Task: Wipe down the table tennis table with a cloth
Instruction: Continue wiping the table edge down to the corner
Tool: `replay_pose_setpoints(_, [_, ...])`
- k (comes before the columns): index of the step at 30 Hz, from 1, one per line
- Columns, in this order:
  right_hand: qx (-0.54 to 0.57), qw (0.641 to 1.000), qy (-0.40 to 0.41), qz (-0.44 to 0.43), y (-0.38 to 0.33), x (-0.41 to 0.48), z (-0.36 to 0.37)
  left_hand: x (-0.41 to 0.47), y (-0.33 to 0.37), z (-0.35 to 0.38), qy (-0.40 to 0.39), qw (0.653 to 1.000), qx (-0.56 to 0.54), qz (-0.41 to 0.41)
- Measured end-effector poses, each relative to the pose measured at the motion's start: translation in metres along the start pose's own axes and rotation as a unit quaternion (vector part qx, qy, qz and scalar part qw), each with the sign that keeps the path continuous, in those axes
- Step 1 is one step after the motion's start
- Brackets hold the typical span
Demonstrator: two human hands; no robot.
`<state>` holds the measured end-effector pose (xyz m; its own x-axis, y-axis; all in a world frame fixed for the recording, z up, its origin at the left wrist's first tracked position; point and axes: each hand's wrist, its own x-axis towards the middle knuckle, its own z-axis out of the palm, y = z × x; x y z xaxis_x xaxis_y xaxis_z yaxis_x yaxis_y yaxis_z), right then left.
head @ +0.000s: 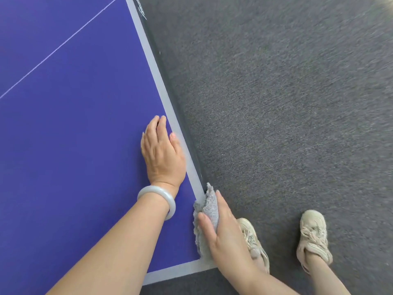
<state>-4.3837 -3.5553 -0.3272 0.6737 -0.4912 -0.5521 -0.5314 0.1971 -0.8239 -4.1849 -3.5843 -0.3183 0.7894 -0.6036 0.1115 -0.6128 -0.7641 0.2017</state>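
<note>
The left hand [162,154] lies flat and spread on the blue table [74,124], just beside its right edge, probably to support the person who leans over. The right hand [225,235] holds the grey cloth [209,206] at this same edge, close to the near right corner. The thumb is on top and the fingers go along the outer side, so the cloth is pinched over the white border. Such a grip suits wiping the rim more than the flat top.
</note>
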Motion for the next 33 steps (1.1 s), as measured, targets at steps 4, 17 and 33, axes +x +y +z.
replay_pose_setpoints(4, [0.058,0.998,-0.026,0.01,-0.019,0.043,0.0,0.0,0.0,-0.002,-0.002,1.0,-0.02,-0.006])
replay_pose_setpoints(17, [0.14,0.983,-0.106,-0.061,-0.045,0.08,-0.018,0.0,-0.004,-0.003,0.011,0.996,-0.084,-0.006])
replay_pose_setpoints(33, [0.158,0.983,-0.079,-0.042,-0.083,0.117,-0.024,0.002,-0.01,-0.001,-0.008,0.995,-0.096,-0.011])
